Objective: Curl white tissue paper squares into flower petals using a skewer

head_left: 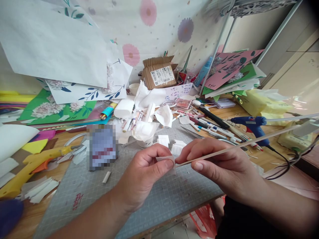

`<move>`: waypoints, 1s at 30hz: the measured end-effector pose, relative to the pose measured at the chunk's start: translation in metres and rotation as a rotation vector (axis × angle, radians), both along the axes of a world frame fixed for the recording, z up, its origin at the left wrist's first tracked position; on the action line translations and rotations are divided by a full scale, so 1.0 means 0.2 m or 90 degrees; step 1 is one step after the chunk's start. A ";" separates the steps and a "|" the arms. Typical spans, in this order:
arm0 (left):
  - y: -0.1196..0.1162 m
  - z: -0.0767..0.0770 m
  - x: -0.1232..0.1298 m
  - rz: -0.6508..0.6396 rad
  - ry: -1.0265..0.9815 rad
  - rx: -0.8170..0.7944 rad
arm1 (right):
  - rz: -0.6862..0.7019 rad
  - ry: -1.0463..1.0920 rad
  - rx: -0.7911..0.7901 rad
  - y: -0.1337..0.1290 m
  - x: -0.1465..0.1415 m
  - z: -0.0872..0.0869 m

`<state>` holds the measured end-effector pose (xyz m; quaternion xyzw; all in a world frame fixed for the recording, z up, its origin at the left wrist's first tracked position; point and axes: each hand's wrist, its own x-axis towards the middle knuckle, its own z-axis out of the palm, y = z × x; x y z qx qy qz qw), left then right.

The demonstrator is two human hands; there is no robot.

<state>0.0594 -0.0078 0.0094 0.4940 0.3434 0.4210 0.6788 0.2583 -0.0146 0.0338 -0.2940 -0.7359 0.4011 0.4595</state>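
Observation:
My left hand (147,176) pinches a small piece of white paper (163,159) between thumb and fingers, above the grey cutting mat (99,205). Close beside it, my right hand (219,166) is closed on a long thin pale stick (224,148). The stick's near tip meets the paper at my left fingertips, and its far end runs up to the right. Whether the paper is wrapped around the tip or only touching it, I cannot tell. Just beyond my hands lie small cut white paper pieces (163,140) and a paper cup (144,134) with white paper in it.
A blue glue gun (256,127) with a cord lies at right, a yellow glue gun (37,162) at left. Several pens (219,134) and scissors lie behind my right hand. A cardboard box (159,73) stands at the back. Flower-decorated sheets (57,106) are at left.

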 end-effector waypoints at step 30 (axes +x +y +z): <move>0.00 -0.02 0.00 0.040 0.009 0.087 | 0.011 0.046 -0.078 -0.01 -0.02 -0.01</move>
